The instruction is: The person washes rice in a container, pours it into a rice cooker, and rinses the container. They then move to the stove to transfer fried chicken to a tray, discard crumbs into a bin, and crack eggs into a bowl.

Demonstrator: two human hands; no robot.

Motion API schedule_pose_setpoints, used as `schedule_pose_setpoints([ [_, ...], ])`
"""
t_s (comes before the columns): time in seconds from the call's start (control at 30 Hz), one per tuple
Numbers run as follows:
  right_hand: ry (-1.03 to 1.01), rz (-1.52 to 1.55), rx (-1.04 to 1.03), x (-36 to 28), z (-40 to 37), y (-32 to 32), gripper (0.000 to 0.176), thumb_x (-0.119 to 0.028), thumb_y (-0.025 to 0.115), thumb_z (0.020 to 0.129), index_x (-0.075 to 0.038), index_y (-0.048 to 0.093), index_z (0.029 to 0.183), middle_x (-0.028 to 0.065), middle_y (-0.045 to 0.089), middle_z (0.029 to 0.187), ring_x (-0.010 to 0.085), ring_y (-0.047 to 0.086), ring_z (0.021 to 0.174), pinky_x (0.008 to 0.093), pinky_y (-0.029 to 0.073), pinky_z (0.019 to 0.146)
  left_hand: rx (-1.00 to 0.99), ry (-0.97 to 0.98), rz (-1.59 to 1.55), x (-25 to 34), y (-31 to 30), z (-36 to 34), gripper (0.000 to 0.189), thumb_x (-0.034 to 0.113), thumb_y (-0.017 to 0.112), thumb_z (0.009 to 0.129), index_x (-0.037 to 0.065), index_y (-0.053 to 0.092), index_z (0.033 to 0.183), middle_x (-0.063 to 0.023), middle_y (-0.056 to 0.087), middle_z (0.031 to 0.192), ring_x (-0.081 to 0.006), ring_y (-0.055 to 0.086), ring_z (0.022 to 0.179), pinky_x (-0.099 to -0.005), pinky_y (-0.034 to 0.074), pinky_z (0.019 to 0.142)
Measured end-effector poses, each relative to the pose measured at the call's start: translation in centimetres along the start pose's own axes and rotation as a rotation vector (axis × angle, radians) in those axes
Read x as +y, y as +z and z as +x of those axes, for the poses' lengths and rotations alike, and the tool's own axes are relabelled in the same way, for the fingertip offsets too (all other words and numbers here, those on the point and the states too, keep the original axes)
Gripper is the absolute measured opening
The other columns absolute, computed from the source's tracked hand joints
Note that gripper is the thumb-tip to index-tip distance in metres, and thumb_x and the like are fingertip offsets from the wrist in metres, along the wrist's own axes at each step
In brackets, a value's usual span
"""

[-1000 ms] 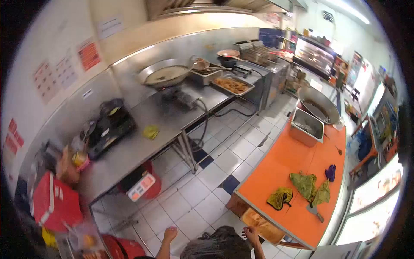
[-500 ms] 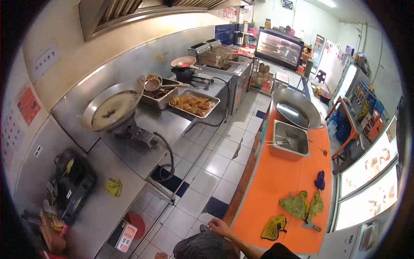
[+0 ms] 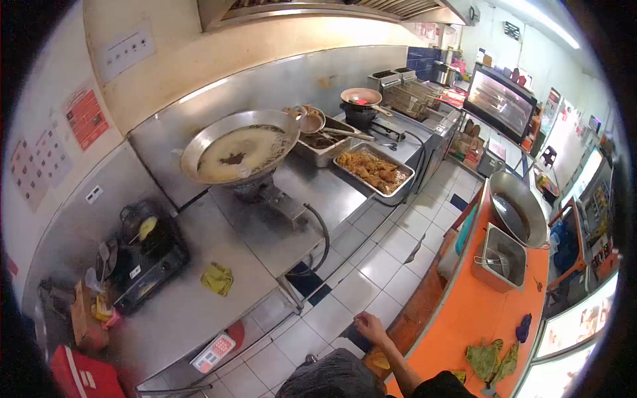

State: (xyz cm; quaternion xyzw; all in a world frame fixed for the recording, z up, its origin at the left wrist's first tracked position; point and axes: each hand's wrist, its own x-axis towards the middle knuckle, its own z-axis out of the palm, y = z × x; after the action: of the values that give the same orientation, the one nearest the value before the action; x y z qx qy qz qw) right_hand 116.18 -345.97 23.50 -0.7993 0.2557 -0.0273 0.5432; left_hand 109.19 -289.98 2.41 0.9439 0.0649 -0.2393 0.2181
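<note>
From the head camera only the right hand [image 3: 369, 326] shows, low in the frame above the tiled floor [image 3: 371, 265] of the aisle. Its fingers are curled in loosely; whether it has hold of anything I cannot tell, and the left hand is out of sight. The nearest thing is the orange worktop [image 3: 464, 312], whose near corner and wooden side lie just beside the hand, to its right, apparently not touching (the fisheye bend makes the gap hard to judge). Further along that worktop stand a steel tub [image 3: 502, 255] and a big empty wok [image 3: 519, 211], with green cloths [image 3: 492, 358] at the near end. Across the aisle, well apart from the hand, a steel worktop [image 3: 192, 312] carries a wok of frying oil [image 3: 239, 151] on its burner, a tray of fried pieces [image 3: 373, 171] and a yellow cloth [image 3: 217, 278]. The likely hazard is the black hose [image 3: 323, 235] looping off the burner towards the aisle: an arm or leg catching it could jolt the oil.
</note>
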Motion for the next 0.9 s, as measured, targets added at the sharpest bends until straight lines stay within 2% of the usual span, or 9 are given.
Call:
schedule_pose_setpoints([
  [0.1,-0.049,-0.059,0.084,0.1,2.4,-1.1,0.022,-0.017,0.053,0.089,0.001,0.06,0.1,0.0116,0.066,0.079,0.0179,0.064,0.072,0.0308,0.051,0.065,-0.131,-0.083,-0.174,4.9,0.0,10.6,0.02,0.02,0.059,0.081,0.003,0.064,0.072,-0.0106,0.066,0.067,-0.0218,0.064,0.063,-0.0376,0.05,0.053],
  [0.17,0.014,0.104,0.135,-0.3,4.1,-2.5,0.018,-0.016,0.053,0.089,-0.001,0.06,0.096,0.0122,0.067,0.082,0.0197,0.064,0.068,0.0317,0.051,0.063,0.03,0.277,-0.013,10.2,-0.3,14.9,0.016,0.017,0.06,0.08,0.002,0.066,0.085,-0.0099,0.067,0.073,-0.0192,0.065,0.067,-0.033,0.051,0.053],
  [0.2,0.016,0.114,0.149,-0.1,5.1,-3.1,0.018,-0.016,0.053,0.089,-0.001,0.06,0.096,0.0122,0.067,0.082,0.0197,0.064,0.068,0.0317,0.051,0.063,-0.011,0.159,-0.242,13.8,-0.9,16.7,0.016,0.017,0.061,0.081,0.002,0.065,0.084,-0.0091,0.067,0.074,-0.0185,0.066,0.069,-0.0315,0.053,0.058],
  [0.23,-0.003,0.119,0.183,0.3,6.2,-3.9,0.019,-0.016,0.053,0.09,0.0,0.06,0.098,0.0124,0.067,0.082,0.0191,0.064,0.069,0.0312,0.052,0.063,-0.052,0.043,-0.47,19.3,-2.7,17.3,0.015,0.017,0.061,0.082,0.002,0.065,0.084,-0.0084,0.068,0.076,-0.0179,0.067,0.072,-0.0301,0.054,0.063],
  [0.3,-0.042,0.127,0.253,1.2,8.6,-6.1,0.021,-0.015,0.053,0.09,0.002,0.059,0.1,0.0129,0.066,0.083,0.018,0.064,0.071,0.0303,0.053,0.063,-0.116,0.061,-0.627,29.9,-5.1,18.2,0.012,0.01,0.061,0.082,0.002,0.063,0.089,-0.0079,0.067,0.084,-0.0158,0.066,0.076,-0.0282,0.054,0.065],
  [0.37,-0.011,0.067,0.278,2.5,11.6,-8.8,0.02,-0.014,0.053,0.09,0.003,0.059,0.099,0.013,0.066,0.084,0.0178,0.065,0.072,0.0301,0.053,0.063,-0.205,0.332,-0.574,39.2,-6.3,19.3,0.014,0.006,0.06,0.083,0.001,0.061,0.096,-0.0079,0.066,0.09,-0.015,0.065,0.079,-0.0268,0.054,0.068],
  [0.57,0.049,0.164,0.418,4.0,21.2,-18.7,0.019,-0.014,0.052,0.091,0.002,0.06,0.097,0.0112,0.065,0.079,0.0164,0.064,0.071,0.029,0.052,0.063,-0.416,0.469,-0.67,62.7,-1.8,23.2,0.017,0.014,0.059,0.089,0.002,0.062,0.101,-0.007,0.066,0.089,-0.014,0.064,0.08,-0.0263,0.053,0.069],
  [0.7,-0.022,0.199,0.427,4.4,29.6,-26.6,0.019,-0.015,0.052,0.092,0.002,0.06,0.095,0.0097,0.064,0.078,0.0148,0.063,0.068,0.0271,0.052,0.062,-0.427,0.607,-0.575,75.3,0.7,26.2,0.018,0.016,0.057,0.091,0.002,0.063,0.101,-0.0053,0.067,0.086,-0.0128,0.064,0.079,-0.0259,0.052,0.071],
  [0.9,-0.11,-0.047,0.431,0.7,44.9,-36.8,0.017,-0.015,0.055,0.09,0.0,0.062,0.087,0.0104,0.064,0.069,0.0157,0.061,0.062,0.0288,0.048,0.059,-0.311,0.497,-0.847,88.6,0.4,30.2,0.02,0.021,0.056,0.093,0.002,0.061,0.094,-0.0013,0.061,0.071,-0.0082,0.055,0.06,-0.0253,0.046,0.056],
])
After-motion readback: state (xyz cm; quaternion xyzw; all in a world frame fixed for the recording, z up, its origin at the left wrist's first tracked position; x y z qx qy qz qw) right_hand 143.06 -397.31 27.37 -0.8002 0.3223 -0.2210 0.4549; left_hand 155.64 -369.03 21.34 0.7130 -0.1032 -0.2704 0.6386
